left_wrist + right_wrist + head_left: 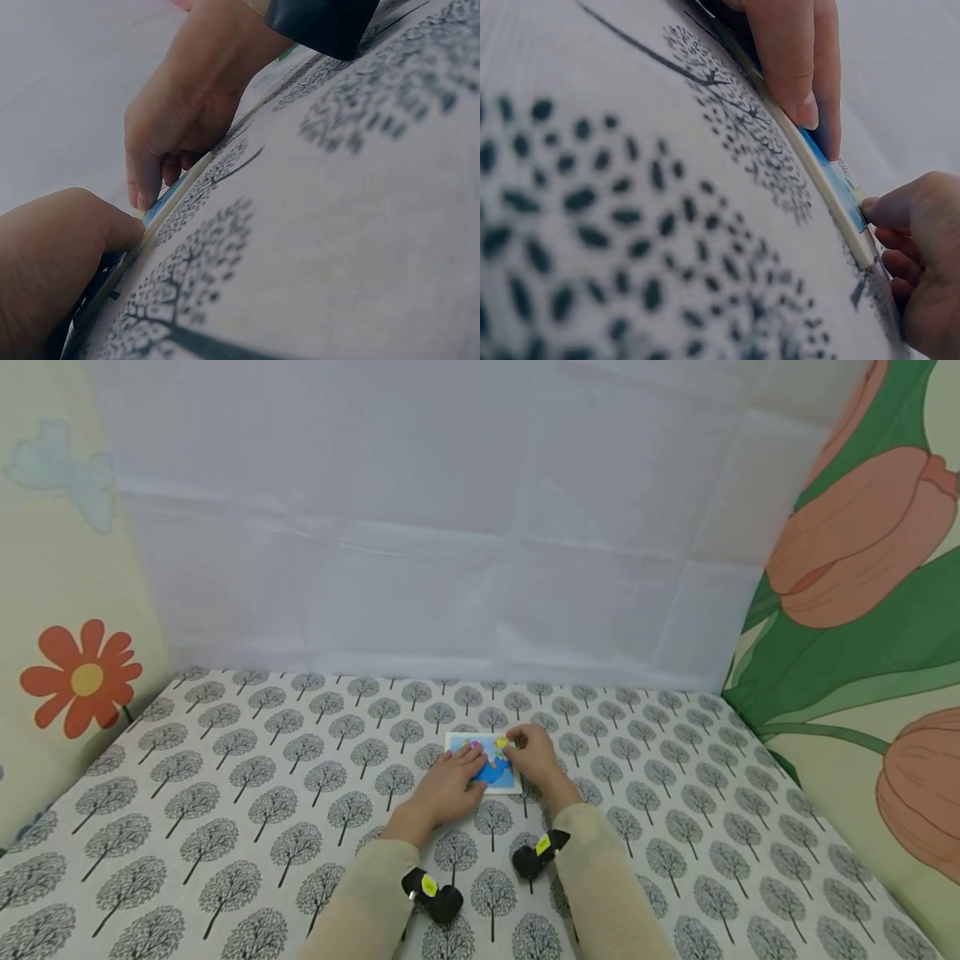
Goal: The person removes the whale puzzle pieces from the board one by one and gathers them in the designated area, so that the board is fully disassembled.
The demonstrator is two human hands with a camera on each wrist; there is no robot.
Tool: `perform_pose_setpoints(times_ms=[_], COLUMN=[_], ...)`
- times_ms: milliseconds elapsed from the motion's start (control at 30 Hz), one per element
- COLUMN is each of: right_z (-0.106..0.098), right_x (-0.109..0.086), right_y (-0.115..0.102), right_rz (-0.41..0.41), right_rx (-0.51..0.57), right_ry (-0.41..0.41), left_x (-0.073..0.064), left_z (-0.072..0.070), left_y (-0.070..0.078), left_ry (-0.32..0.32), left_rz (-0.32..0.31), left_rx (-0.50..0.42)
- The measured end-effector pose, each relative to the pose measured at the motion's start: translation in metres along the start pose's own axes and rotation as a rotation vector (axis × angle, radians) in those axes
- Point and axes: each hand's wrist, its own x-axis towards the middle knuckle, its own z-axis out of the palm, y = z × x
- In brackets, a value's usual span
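A small picture puzzle (497,774), blue with a yellow sun and a pale rim, lies flat on the patterned cloth. Across its left part rests my left hand (450,785), the fingers stretched over the picture and the thumb by the near edge. My right hand (534,753) is at the upper right side with bent fingers. In the right wrist view the right hand (926,247) pinches with thumb and fingers at the puzzle's edge (866,253), beside a small yellowish part. What lies between those fingertips is mostly hidden.
White cloth with black tree prints (255,860) covers the table. Behind it hangs a creased white sheet (450,527). Flower-painted walls (862,543) stand at both sides. Each wrist carries a small black camera (442,902).
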Motion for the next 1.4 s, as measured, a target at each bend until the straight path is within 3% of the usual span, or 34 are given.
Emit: perform_pose_setpoints(times_ms=[333, 567, 767, 1100, 1267, 1400], right_z=[0.0, 0.002, 0.001, 0.001, 0.0, -0.002], right_x=[0.003, 0.009, 0.013, 0.015, 0.016, 0.016], right_y=[0.0, 0.0, -0.003, -0.01, -0.011, -0.01], right_rz=[0.024, 0.165, 0.229, 0.334, 0.351, 0.341], right_rx=[0.137, 0.204, 0.266, 0.466, 0.485, 0.414], right_ry=[0.032, 0.045, 0.025, 0.044, 0.081, 0.128], left_x=[-0.001, -0.001, -0.001, -0.001, -0.001, -0.002], left_z=[0.001, 0.001, 0.001, 0.001, 0.001, 0.0], left_y=[-0.001, 0.0, 0.0, 0.0, 0.001, 0.001], left_ry=[0.001, 0.004, 0.005, -0.002, -0.001, -0.007], left_rz=[-0.015, -0.017, -0.013, -0.004, 0.003, -0.006], left_rx=[-0.013, -0.018, -0.023, -0.021, -0.011, -0.004])
